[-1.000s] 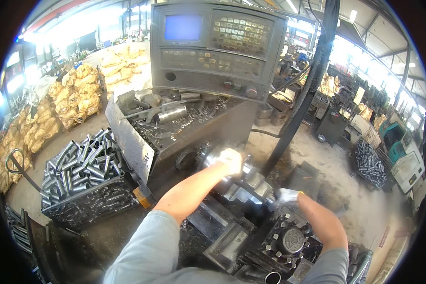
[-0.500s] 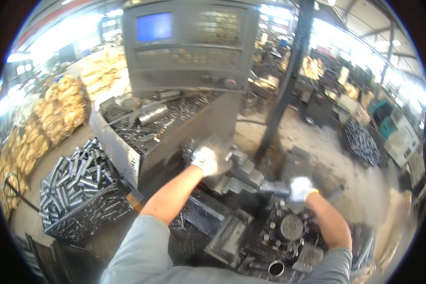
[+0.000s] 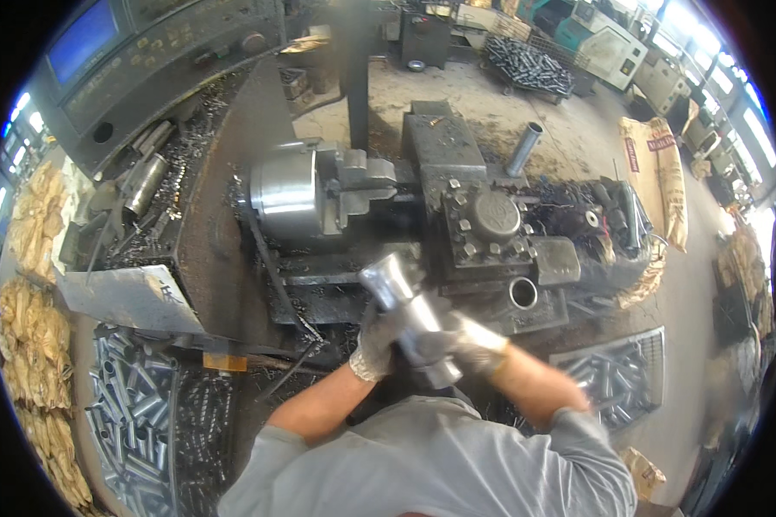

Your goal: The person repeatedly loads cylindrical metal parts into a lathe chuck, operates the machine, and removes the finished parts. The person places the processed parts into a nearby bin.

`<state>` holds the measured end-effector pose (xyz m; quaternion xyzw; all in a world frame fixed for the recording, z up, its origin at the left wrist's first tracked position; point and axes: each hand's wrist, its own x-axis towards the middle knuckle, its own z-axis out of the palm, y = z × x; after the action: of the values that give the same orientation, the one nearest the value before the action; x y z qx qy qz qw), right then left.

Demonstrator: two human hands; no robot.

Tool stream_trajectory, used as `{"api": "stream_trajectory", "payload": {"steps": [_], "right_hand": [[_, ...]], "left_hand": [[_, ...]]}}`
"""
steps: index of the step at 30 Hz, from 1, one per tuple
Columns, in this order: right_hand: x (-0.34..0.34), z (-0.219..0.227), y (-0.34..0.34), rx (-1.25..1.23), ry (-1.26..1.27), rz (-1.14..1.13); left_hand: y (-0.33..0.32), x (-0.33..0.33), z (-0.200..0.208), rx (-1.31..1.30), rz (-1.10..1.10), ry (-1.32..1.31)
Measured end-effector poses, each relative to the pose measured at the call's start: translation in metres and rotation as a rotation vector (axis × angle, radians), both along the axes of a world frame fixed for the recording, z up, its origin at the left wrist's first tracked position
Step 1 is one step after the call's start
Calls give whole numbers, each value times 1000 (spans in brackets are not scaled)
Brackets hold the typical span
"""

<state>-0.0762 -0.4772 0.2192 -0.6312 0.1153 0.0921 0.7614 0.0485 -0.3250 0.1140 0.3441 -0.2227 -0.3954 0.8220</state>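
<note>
Close to my chest, both gloved hands grip a shiny metal tube that lies at a slant. It has wider, stepped ends; blur hides whether it is one piece or two. My left hand wraps its left side, and my right hand closes on its right side. Beyond them is a lathe chuck with stepped jaws and no tube between them. Right of the chuck stands the bolted tool post. An open tube end points up just in front of it.
Cut tubes fill a bin at lower left and a crate at lower right. One tube stands upright behind the tool post. A control panel rises at upper left above a chip-strewn metal tray. A dark post stands behind the chuck.
My hands have come back from the chuck and jaws toward my chest, now with the metal tube between them. The view has turned right and tilted down.
</note>
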Motion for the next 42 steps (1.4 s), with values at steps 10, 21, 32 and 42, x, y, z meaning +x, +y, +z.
{"api": "stream_trajectory", "payload": {"steps": [10,21,32,42], "right_hand": [[-47,-169,-3,-592,156,-57],[-459,-161,-173,-5,819,-1272],[-118,-69,-133,-945,-159,-324],[-13,-104,-4,-1088,-173,-83]], "left_hand": [[-11,-31,-59,410,76,272],[27,-20,-51,561,71,-62],[-4,-67,-29,404,-243,454],[27,-31,-23,447,17,303]]}}
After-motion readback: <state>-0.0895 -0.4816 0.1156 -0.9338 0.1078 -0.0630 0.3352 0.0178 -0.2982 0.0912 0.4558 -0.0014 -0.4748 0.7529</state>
